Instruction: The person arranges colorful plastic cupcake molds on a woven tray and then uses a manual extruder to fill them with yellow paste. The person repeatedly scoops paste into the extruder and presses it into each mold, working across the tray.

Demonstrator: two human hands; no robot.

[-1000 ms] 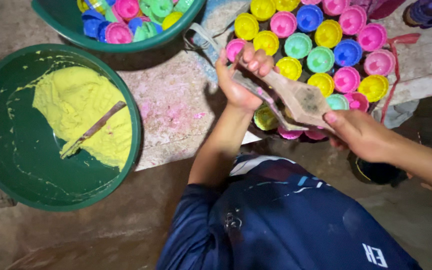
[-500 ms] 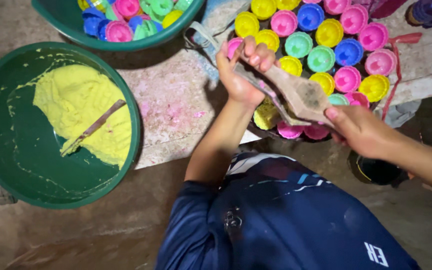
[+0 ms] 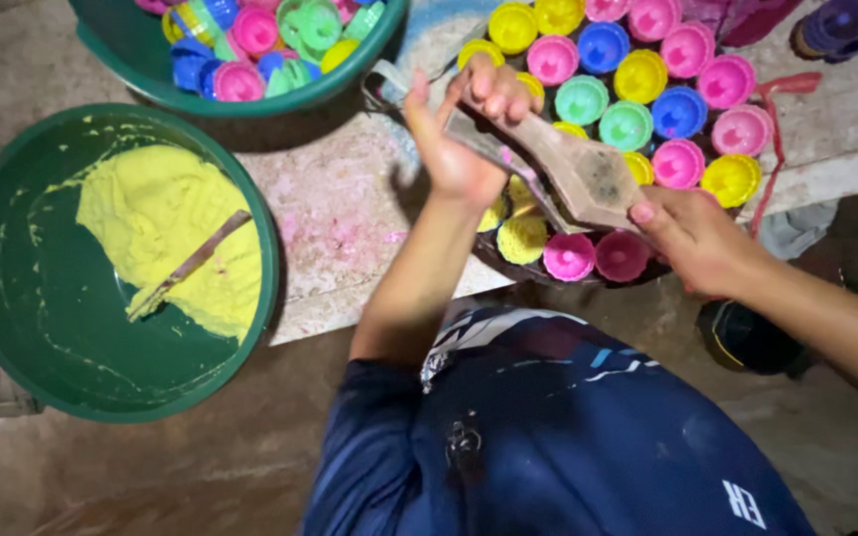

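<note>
Paste of a pale yellow colour (image 3: pixel 156 233) is heaped in the large green basin (image 3: pixel 12 328) at the far left, and a thin stick (image 3: pixel 189 265) is laid slantwise across the heap with its lower end sunk in the paste. A second green basin (image 3: pixel 350 74) is set above it at the top edge and is filled with small plastic moulds (image 3: pixel 250 40) in pink, blue, green and yellow, piled loosely. Both basins are placed on or against a worn stone slab (image 3: pixel 340 208) marked with pink and white powder stains.

Further right, the left hand (image 3: pixel 459 129) is raised over the slab's edge with the palm turned inward and the fingers curled over the narrow end of a flat wooden paddle (image 3: pixel 578 174). The paddle is held slantwise — its narrow end is gripped in the left hand, and its broad, darkened end is pinched between thumb and fingers of the right hand (image 3: pixel 697 238). Both hands are thus closed on the same tool, one at each end, well apart from each other.

Beneath and behind the paddle, a round tray (image 3: pixel 647 270) is packed with fluted moulds (image 3: pixel 647 79) set upright in rows, close together — yellow, pink, blue and green. Whether the paddle touches the moulds below it cannot be told. A dark blue shirt (image 3: pixel 568 437) fills the lower part of the view.
</note>
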